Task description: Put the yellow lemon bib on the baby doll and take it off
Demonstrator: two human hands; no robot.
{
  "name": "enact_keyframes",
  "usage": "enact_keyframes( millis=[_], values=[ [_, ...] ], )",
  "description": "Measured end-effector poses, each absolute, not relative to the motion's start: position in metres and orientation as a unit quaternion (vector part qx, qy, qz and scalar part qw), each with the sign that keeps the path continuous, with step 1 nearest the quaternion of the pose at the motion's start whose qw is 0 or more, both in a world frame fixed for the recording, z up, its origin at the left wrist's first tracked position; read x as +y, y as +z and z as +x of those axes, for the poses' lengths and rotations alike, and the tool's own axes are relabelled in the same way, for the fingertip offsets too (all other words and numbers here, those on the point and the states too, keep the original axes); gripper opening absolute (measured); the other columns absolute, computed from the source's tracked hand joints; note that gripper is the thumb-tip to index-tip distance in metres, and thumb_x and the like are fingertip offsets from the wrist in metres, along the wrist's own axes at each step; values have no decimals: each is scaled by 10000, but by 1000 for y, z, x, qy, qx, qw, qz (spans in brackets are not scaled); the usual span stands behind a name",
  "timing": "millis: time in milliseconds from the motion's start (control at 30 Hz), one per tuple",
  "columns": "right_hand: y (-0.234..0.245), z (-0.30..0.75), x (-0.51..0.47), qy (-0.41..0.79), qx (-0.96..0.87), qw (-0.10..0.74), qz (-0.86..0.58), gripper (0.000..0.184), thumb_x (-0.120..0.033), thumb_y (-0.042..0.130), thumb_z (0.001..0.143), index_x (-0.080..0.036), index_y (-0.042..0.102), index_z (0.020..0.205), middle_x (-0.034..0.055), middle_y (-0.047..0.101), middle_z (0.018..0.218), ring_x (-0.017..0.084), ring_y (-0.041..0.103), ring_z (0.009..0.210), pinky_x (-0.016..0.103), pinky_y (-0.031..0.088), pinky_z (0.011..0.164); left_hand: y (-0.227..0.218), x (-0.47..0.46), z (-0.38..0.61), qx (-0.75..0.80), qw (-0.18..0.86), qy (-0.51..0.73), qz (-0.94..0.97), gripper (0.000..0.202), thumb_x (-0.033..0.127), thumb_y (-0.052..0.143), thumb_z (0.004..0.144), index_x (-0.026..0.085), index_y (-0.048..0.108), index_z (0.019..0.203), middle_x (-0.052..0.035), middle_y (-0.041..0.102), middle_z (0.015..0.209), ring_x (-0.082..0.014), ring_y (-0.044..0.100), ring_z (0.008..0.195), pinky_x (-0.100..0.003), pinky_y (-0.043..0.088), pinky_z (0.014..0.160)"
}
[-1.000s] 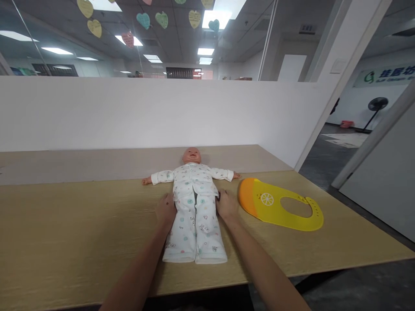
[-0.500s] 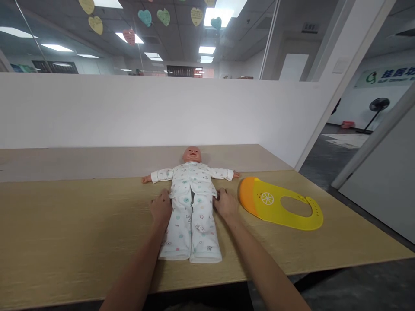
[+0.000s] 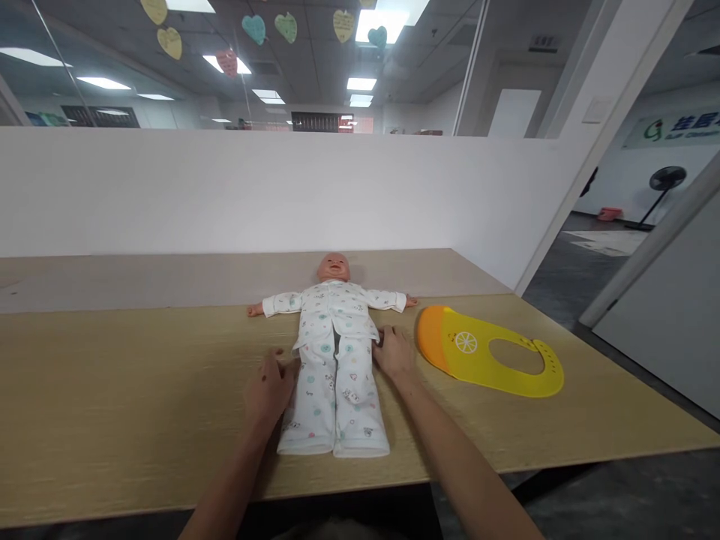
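Two bare hands work at the lower half of a baby doll (image 3: 333, 267) that lies face up on a wooden tabletop (image 3: 124, 390), its head pointing away from the person and its arms spread wide to either side. The doll wears white long-sleeved pajamas (image 3: 334, 319) with a small pastel print, and the hem of the top lies over the waist of the trousers, whose legs run straight toward the person. The left hand (image 3: 270, 390) sits on the wood at the outer edge of the doll's trouser leg, half open with its fingers loosely spread, holding nothing; its fingertips are at or just beside the fabric (at this angle, the exact contact is hard to judge). The right hand (image 3: 394, 354) is on the opposite side at hip level, curled against the outer edge of the trousers, but its fingertips are hidden, so I cannot tell whether it has hold of the cloth. A yellow silicone bib (image 3: 478, 360) with an orange scoop pocket, a lemon-slice motif and a neck opening lies flat just beyond the right hand, apart from the doll. Behind the tabletop rises a white partition (image 3: 236, 202), and paper hearts (image 3: 286, 27) hang from the ceiling above it. A standing fan (image 3: 664, 180) is off in the room to the right.
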State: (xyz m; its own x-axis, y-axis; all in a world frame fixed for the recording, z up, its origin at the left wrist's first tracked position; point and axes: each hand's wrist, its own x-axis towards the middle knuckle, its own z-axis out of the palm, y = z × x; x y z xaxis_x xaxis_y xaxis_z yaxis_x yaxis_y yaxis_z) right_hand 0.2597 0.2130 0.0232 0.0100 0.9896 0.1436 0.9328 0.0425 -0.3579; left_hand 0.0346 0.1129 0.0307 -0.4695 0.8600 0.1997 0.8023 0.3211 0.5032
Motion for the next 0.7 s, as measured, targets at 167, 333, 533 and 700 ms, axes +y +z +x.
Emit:
enact_keyframes(
  millis=[167, 333, 533, 700],
  values=[
    [23, 259, 213, 86, -700, 171, -688, 373, -403, 468, 869, -172, 574, 1142, 131, 563, 1156, 254, 509, 1091, 325, 382, 829, 1, 31, 39, 682, 21, 418, 600, 234, 394, 467, 848, 210, 589, 929, -27, 699, 724, -186, 674, 663, -286, 538, 613],
    [25, 259, 212, 94, -698, 169, -689, 374, -387, 477, 866, -181, 559, 1166, 123, 563, 1160, 247, 507, 1100, 316, 384, 822, -21, -18, 64, 515, -111, 395, 752, 231, 173, 518, 824, 270, 603, 1015, -42, 720, 983, -187, 683, 906, -281, 562, 789],
    [26, 260, 212, 84, -703, 169, -686, 347, -384, 496, 858, -178, 586, 1122, 126, 572, 1144, 238, 520, 1069, 307, 371, 841, -21, -7, 79, 505, -208, 296, 784, 244, 170, 502, 796, 221, 616, 1006, -119, 653, 1137, -273, 614, 1066, -393, 549, 851],
    [27, 260, 211, 90, -705, 170, -682, 345, -372, 492, 860, -184, 582, 1135, 120, 575, 1143, 238, 518, 1069, 308, 367, 843, -19, -3, 83, 497, -226, 254, 798, 349, 157, 501, 751, 213, 601, 1081, -161, 597, 1190, -326, 595, 1058, -457, 555, 777]
  ],
)
